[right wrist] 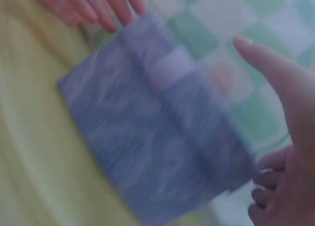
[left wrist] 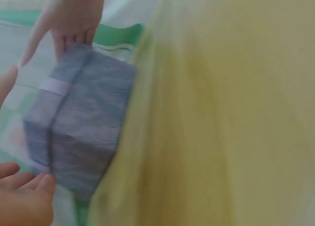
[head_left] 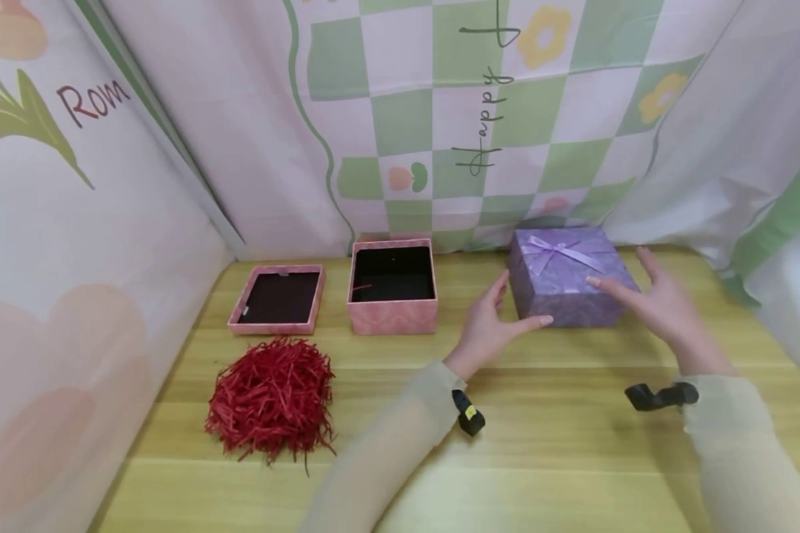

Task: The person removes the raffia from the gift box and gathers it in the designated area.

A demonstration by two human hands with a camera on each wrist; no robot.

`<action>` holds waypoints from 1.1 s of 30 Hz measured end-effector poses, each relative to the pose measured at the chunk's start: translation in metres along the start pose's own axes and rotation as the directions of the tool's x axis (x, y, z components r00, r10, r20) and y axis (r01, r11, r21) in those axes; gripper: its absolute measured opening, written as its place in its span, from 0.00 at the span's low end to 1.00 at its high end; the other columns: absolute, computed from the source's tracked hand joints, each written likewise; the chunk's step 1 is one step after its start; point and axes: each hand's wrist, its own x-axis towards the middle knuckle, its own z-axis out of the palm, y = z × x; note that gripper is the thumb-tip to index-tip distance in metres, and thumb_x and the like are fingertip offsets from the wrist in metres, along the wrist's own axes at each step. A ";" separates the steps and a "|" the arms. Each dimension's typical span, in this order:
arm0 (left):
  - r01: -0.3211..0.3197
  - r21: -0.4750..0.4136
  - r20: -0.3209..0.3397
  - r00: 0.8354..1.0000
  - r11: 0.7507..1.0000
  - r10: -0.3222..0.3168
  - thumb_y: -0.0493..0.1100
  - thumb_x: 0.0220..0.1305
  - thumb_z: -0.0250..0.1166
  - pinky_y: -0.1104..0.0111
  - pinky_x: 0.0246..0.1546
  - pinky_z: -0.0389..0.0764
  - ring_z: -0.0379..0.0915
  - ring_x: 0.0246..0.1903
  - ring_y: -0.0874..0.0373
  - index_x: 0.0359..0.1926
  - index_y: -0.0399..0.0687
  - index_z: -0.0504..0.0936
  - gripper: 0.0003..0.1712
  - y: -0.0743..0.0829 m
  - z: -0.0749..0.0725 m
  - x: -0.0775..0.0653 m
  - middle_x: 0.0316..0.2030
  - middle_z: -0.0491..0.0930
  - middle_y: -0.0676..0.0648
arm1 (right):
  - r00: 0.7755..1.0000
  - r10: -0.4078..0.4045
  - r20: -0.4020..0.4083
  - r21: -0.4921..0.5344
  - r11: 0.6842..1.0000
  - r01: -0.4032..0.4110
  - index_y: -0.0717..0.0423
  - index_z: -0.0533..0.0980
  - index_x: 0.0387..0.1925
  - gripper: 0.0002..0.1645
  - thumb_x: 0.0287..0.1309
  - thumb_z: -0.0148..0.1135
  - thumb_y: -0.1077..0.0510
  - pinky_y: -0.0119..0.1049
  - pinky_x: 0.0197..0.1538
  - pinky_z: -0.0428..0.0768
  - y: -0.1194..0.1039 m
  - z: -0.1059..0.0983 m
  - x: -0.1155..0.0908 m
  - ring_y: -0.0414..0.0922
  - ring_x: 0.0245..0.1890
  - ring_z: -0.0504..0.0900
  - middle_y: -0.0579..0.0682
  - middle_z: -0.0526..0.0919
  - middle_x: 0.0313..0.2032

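Note:
A purple gift box (head_left: 560, 296) with a lilac ribbon bow (head_left: 563, 255) on its lid stands at the back right of the table. At its left side is my left hand (head_left: 487, 326), thumb and fingers spread apart. My right hand (head_left: 667, 311) is at the box's right side, its thumb extended over the lid. In the right wrist view, the right hand (right wrist: 295, 117) has its fingertips by one corner of the box (right wrist: 147, 127). The left wrist view shows left fingers (left wrist: 29, 191) close to the box's edge. Whether either hand touches it is hard to tell.
A pink box bottom (head_left: 393, 318), open and dark inside with a red strand, stands left of the purple box. Farther left lies its upturned pink lid (head_left: 273, 329). A heap of red shredded paper (head_left: 273, 400) lies in front of it. Curtains border the wooden table (head_left: 507, 474).

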 end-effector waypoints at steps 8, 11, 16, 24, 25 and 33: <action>0.007 -0.031 -0.007 1.000 1.000 -0.007 0.57 0.54 0.80 0.69 0.59 0.74 0.68 0.65 0.54 0.81 0.49 0.51 0.63 -0.013 0.026 0.013 0.76 0.57 0.49 | 0.997 0.057 0.048 0.175 0.982 -0.064 0.51 0.38 0.82 0.60 0.67 0.64 0.38 0.69 0.70 0.47 0.033 0.017 0.009 0.72 0.73 0.48 0.73 0.48 0.75; -0.006 -0.045 -0.003 1.000 0.999 0.006 0.55 0.55 0.80 0.71 0.58 0.74 0.69 0.64 0.57 0.81 0.46 0.51 0.63 -0.013 0.032 0.015 0.75 0.60 0.46 | 0.999 0.052 0.009 0.148 0.988 -0.053 0.52 0.42 0.82 0.60 0.64 0.68 0.39 0.70 0.69 0.50 0.037 0.021 0.009 0.72 0.72 0.51 0.73 0.52 0.74; -0.030 0.043 -0.040 0.999 0.999 0.032 0.56 0.56 0.79 0.74 0.59 0.72 0.69 0.64 0.60 0.80 0.43 0.55 0.60 -0.011 0.034 0.017 0.72 0.64 0.44 | 0.999 0.028 -0.018 0.121 0.992 -0.026 0.51 0.45 0.82 0.61 0.61 0.71 0.40 0.70 0.68 0.54 0.039 0.025 0.009 0.72 0.70 0.55 0.72 0.56 0.73; -0.076 0.238 -0.081 0.992 0.968 0.098 0.63 0.54 0.78 0.72 0.61 0.70 0.70 0.63 0.60 0.78 0.46 0.60 0.59 -0.014 0.027 0.013 0.69 0.70 0.46 | 0.999 -0.011 -0.042 0.141 0.990 0.017 0.48 0.48 0.82 0.61 0.58 0.76 0.43 0.66 0.69 0.56 0.036 0.030 0.001 0.68 0.69 0.61 0.68 0.61 0.72; -0.084 0.254 -0.080 0.991 0.964 0.107 0.63 0.54 0.78 0.71 0.62 0.70 0.69 0.64 0.60 0.78 0.46 0.60 0.59 -0.014 0.027 0.013 0.70 0.70 0.46 | 0.999 -0.018 -0.045 0.142 0.990 0.024 0.47 0.48 0.82 0.61 0.58 0.76 0.43 0.66 0.69 0.57 0.036 0.030 0.000 0.67 0.69 0.61 0.68 0.62 0.72; -0.081 0.338 -0.077 0.991 0.938 0.114 0.65 0.60 0.72 0.70 0.63 0.70 0.69 0.64 0.58 0.78 0.48 0.60 0.54 -0.015 0.025 0.012 0.69 0.70 0.47 | 0.998 -0.027 -0.055 0.140 0.990 0.035 0.49 0.48 0.82 0.65 0.54 0.78 0.44 0.68 0.67 0.58 0.035 0.035 -0.007 0.68 0.68 0.62 0.68 0.62 0.72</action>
